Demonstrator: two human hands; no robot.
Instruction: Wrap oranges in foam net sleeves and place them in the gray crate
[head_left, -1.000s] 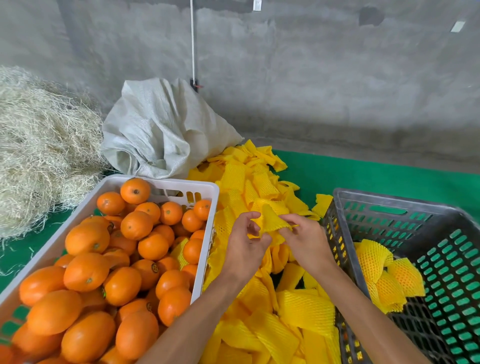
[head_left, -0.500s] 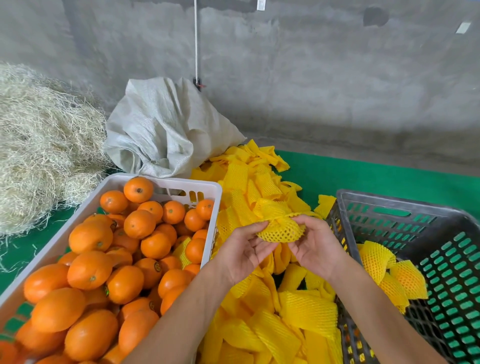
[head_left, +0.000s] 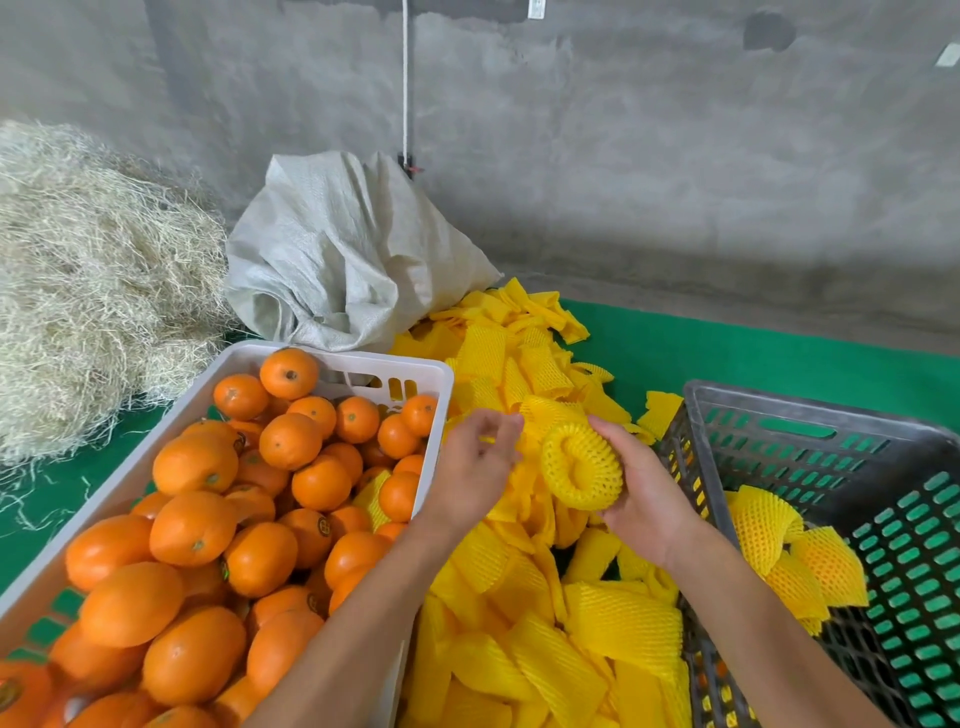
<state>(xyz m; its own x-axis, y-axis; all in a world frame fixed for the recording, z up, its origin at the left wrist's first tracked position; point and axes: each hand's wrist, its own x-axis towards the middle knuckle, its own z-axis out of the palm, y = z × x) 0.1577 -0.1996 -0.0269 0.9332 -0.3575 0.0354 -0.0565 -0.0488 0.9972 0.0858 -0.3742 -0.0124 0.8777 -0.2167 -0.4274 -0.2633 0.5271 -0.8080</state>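
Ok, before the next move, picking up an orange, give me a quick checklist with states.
1. Sleeve rolled open into a ring: ok.
2. Right hand holds the sleeve: ok.
3. Left hand free to pick: ok, fingers loosely curled, holding nothing.
4. Oranges within reach in the white crate: ok.
5. Room in the gray crate: ok, only a few wrapped pieces inside.
6. Sleeve untorn: cannot tell.
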